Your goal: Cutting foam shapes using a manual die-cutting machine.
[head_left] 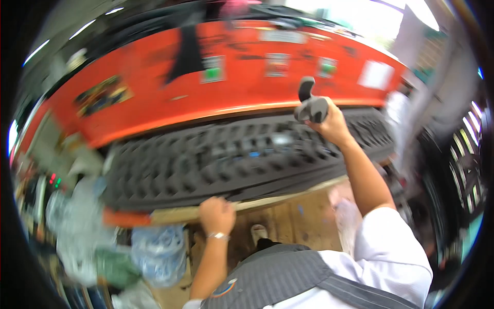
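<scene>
My right hand [333, 123] is raised over the right part of a long, dark grey slab of layered material [170, 190]. Its fingers are closed round a dark grey curved cut piece [312, 109], thick like a stack of layers, with a hooked tip pointing up. Rows of similar curved shapes and gaps run along the slab. My left hand [218, 215], a band on its wrist, is curled at the slab's front edge against a wooden rail [180, 214]. What its fingers hold, if anything, is hidden.
Behind the slab rises an orange-red panel [247, 87] with stickers and a white paper [375, 75]. Dark cloth hangs over it. Clear plastic bags [85, 226] and a bluish plastic bundle [158, 252] stand lower left. A brown board floor [288, 221] shows below.
</scene>
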`<state>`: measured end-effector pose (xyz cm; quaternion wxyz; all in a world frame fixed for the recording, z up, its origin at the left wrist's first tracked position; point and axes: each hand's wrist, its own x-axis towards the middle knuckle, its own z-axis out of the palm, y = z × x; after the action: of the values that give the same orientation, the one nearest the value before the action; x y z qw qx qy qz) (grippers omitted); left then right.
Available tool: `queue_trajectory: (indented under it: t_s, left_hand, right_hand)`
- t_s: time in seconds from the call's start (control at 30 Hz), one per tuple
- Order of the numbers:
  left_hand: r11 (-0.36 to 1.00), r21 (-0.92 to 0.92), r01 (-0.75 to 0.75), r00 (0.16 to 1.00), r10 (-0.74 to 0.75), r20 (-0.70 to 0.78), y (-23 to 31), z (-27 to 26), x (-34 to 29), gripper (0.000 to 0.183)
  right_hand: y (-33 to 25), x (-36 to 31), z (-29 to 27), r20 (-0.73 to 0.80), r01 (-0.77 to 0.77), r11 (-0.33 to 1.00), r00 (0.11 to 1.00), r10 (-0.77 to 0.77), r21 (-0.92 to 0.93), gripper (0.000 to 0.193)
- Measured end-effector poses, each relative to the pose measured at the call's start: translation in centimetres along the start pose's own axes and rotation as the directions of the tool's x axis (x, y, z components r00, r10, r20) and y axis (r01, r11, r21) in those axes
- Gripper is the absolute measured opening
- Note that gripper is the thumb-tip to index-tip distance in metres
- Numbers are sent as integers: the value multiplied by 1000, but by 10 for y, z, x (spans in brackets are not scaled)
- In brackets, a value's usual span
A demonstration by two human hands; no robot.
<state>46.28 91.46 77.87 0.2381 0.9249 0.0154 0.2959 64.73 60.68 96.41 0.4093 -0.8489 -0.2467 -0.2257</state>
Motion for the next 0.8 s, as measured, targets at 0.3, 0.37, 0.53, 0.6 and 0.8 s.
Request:
queue_trajectory:
  t_s: [0.3,0.37,0.53,0.6,0.8]
  left_hand:
    - [992,122,15,995,-27,95,-23,31,1,12]
    - [971,232,-55,989,21,147,-6,22,18,23]
    - [951,304,-55,866,-106,489,10,3,65,29]
    - [904,427,22,800,-272,535,67,-10,102,34]
    - [991,126,41,957,-75,281,175,74,154,31]
  right_hand:
    - [131,-88,-230,-806,-105,954,512,295,282,41]
    - [166,-103,-275,-890,-45,991,435,135,129,47]
    - [252,-101,-335,-954,-17,996,285,92,91,65]
    - [300,-91,-349,-961,-43,995,258,98,90,70]
    - [480,-40,-383,-947,-79,979,250,203,189,68]
